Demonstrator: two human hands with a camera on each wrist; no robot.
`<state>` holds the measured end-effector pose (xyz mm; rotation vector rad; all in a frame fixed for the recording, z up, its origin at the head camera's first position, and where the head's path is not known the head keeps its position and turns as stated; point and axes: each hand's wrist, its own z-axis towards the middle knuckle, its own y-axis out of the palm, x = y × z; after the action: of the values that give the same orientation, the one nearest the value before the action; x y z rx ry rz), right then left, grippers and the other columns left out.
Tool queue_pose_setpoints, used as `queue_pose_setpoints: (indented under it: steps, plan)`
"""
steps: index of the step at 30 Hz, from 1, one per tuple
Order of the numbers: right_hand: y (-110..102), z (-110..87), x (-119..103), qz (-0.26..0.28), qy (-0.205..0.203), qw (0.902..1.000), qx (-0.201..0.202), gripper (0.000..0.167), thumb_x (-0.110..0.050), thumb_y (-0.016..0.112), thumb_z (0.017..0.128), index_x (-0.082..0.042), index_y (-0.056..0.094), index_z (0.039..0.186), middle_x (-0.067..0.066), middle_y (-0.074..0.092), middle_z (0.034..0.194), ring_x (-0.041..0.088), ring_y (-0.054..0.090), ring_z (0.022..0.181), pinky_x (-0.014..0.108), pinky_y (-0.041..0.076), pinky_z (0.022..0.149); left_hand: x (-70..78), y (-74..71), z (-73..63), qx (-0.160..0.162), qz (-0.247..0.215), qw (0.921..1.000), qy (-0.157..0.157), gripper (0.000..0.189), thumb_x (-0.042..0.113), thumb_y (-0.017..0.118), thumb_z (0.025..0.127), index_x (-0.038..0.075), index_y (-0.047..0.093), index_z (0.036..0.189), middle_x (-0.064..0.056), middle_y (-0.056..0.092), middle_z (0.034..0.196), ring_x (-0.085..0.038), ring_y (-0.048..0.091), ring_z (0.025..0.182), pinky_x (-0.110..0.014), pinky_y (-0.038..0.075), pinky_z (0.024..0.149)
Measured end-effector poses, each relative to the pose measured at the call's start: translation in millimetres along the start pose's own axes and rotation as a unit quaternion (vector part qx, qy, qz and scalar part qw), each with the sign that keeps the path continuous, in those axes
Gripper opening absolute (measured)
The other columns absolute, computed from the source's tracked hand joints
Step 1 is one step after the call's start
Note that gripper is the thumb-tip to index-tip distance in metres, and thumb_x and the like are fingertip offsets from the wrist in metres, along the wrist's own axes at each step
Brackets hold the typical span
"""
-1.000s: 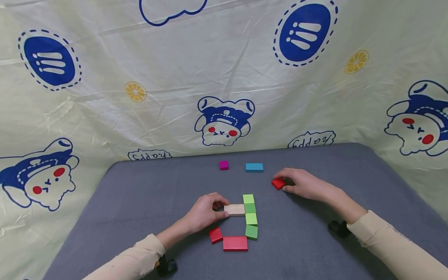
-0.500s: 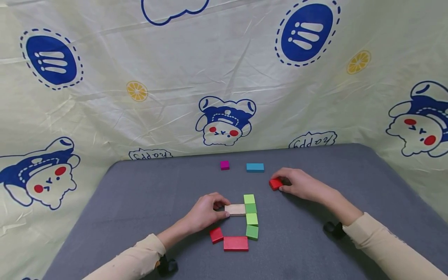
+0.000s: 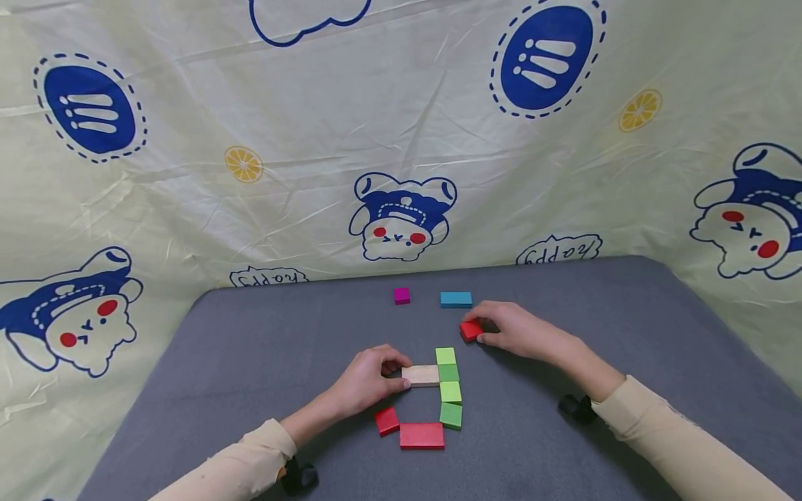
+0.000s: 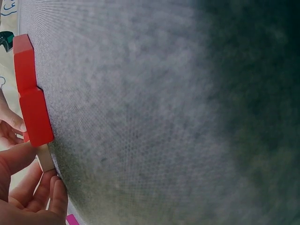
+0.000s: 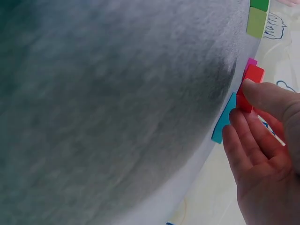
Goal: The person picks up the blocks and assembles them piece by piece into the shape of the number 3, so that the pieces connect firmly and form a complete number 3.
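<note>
In the head view my left hand [image 3: 371, 374] pinches the left end of a plain wooden block [image 3: 423, 376], whose right end meets a column of green blocks [image 3: 449, 392]. Below that hand, a small red block [image 3: 387, 421] sits tilted against the corner of a longer red block [image 3: 422, 436]. My right hand [image 3: 516, 330] holds another red block [image 3: 471, 330] between thumb and fingers, beyond the top of the green column. The right wrist view shows the thumb laid across this red block [image 5: 254, 74], with the blue block behind.
Toward the back of the grey table [image 3: 301, 327] lie a magenta block [image 3: 402, 296] and a blue block [image 3: 456, 300], the blue one just beyond my right hand. A printed cloth [image 3: 301, 209] hangs behind the table.
My right hand has moved left with the red block, from right of the blue block to just in front of it. The left hand and the other blocks stay put.
</note>
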<state>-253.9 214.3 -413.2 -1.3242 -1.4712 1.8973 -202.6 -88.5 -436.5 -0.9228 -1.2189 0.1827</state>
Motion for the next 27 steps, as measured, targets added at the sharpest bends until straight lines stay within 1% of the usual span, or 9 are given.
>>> queue_pose_setpoints:
  steps: [4,10,18,27]
  plan:
    - [1,5.2,-5,0.003,-0.003,1.0,-0.002,0.034,-0.011,0.072,0.09,-0.014,0.066,0.123,0.003,0.061,0.119,0.024,0.054,0.108,0.048,0.046,0.095,-0.1,0.2,0.1,0.0,-0.002,1.0,-0.001,0.022,0.012,0.075,0.087,0.01,0.072,0.109,0.003,0.061,0.099,-0.015,0.057,0.091,-0.029,0.049,0.081]
    - [3,12.7,-10,0.005,-0.006,1.0,-0.007,0.034,-0.012,0.072,0.09,-0.016,0.066,0.123,0.002,0.061,0.122,0.024,0.053,0.11,0.048,0.044,0.098,0.0,0.4,0.3,-0.002,-0.003,1.0,-0.002,0.022,0.012,0.075,0.087,0.01,0.072,0.109,0.003,0.061,0.099,-0.015,0.057,0.091,-0.03,0.049,0.082]
    - [5,20.1,-17,0.011,-0.01,0.9995,-0.029,0.034,-0.013,0.071,0.091,-0.016,0.066,0.124,0.002,0.061,0.122,0.024,0.052,0.11,0.048,0.044,0.098,0.3,0.1,0.4,-0.001,-0.003,1.0,-0.003,0.022,0.012,0.075,0.087,0.01,0.072,0.108,0.003,0.061,0.099,-0.015,0.057,0.091,-0.03,0.049,0.082]
    - [8,25.6,-25,0.013,-0.039,0.9988,-0.026,0.033,-0.014,0.071,0.091,-0.016,0.067,0.124,0.002,0.062,0.122,0.022,0.053,0.109,0.048,0.044,0.097,-0.6,0.2,1.0,-0.002,0.0,1.0,-0.003,0.022,0.013,0.075,0.087,0.011,0.072,0.109,0.004,0.061,0.099,-0.014,0.057,0.091,-0.03,0.049,0.082]
